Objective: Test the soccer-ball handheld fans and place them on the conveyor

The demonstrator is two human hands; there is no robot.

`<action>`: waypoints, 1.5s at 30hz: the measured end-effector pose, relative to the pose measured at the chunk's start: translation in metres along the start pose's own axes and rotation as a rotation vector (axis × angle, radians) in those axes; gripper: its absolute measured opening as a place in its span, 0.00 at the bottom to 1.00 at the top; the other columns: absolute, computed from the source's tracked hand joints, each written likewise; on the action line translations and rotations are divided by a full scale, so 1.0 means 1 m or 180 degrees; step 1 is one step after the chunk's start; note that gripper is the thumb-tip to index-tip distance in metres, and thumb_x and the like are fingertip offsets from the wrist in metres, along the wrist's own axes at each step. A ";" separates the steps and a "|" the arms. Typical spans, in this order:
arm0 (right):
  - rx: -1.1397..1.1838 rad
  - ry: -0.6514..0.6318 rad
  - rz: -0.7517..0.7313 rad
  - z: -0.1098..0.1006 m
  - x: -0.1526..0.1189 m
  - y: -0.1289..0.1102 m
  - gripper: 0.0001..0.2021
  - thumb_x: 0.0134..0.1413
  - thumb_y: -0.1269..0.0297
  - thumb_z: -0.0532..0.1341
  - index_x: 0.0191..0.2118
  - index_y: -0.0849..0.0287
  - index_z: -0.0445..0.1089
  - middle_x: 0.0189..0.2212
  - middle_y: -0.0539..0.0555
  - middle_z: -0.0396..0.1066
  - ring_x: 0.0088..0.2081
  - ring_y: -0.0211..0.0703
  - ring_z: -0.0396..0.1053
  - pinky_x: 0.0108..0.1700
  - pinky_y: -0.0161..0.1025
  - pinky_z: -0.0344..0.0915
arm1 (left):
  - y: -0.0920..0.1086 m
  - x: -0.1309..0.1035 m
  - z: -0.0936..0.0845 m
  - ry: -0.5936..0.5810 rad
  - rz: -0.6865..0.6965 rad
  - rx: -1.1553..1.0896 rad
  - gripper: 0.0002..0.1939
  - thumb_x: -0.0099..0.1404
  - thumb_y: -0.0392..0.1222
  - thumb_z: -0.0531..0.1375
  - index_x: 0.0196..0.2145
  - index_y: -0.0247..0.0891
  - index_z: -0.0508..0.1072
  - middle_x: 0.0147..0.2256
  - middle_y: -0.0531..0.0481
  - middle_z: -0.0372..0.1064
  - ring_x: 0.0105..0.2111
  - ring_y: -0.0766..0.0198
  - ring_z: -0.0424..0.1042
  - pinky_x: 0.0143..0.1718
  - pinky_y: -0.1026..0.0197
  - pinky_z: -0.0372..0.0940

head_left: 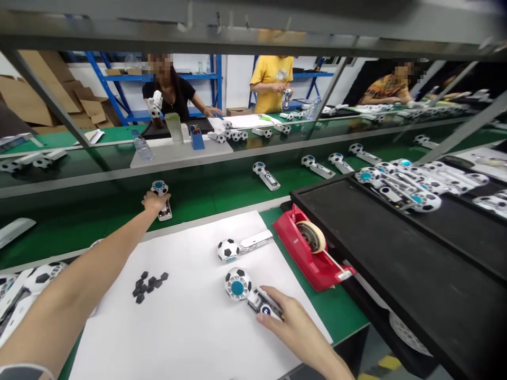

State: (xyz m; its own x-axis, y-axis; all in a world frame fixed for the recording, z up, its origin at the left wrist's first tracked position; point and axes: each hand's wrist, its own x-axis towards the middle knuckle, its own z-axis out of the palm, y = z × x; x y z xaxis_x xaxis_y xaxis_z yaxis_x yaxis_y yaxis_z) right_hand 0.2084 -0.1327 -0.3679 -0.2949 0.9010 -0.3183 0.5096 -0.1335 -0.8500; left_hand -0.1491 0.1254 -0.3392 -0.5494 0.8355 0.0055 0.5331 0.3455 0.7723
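Fingers and thumb of the right hand (pixel 295 319) pinch the open handle of a football-patterned unit (pixel 237 285) from both sides, its blue disc facing up, over the near right part of a white sheet (pixel 178 327). Whether the unit touches the sheet cannot be told. At the near left, the left forearm (pixel 91 274) passes over a pile of units (pixel 39 277). Black pentagons (pixel 149 285) lie in a loose cluster on the sheet. Just beyond the held unit lies a loose unit (pixel 228 249), its handle pointing right. A red tape dispenser (pixel 312 270) sits beside the sheet's right edge, and right of that a black tray (pixel 364 237) carries a heap of units (pixel 396 184) at its far end.

Past the sheet, the left hand (pixel 156 200) has its fingers curled round the middle of a belt unit (pixel 159 187), blue disc up, on the green belt (pixel 214 195). More units (pixel 267 176) lie along the belt to the right.

Across the belt stand a bottle (pixel 141 146), a cup (pixel 174 128) and a blue holder (pixel 197 138). Behind are co-workers, one in a yellow shirt (pixel 271 76), then blue racks (pixel 218 79) and cardboard boxes (pixel 51 103).
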 end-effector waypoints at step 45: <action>0.1984 0.0353 -0.2534 -0.025 0.095 -0.202 0.22 0.65 0.52 0.57 0.25 0.61 0.75 0.21 0.53 0.70 0.21 0.39 0.67 0.21 0.35 0.60 | 0.004 -0.280 -0.008 -0.0337 0.1440 -0.2292 0.23 0.55 0.38 0.68 0.46 0.44 0.63 0.44 0.49 0.63 0.47 0.57 0.67 0.48 0.55 0.64</action>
State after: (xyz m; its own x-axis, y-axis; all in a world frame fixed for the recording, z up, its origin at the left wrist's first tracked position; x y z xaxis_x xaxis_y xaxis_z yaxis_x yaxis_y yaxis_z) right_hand 0.0975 -0.0099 -0.2164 -0.2719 0.8510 0.4493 -0.3235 0.3589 -0.8755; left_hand 0.0019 -0.1103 -0.3324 -0.3004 0.8754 0.3787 0.1283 -0.3563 0.9255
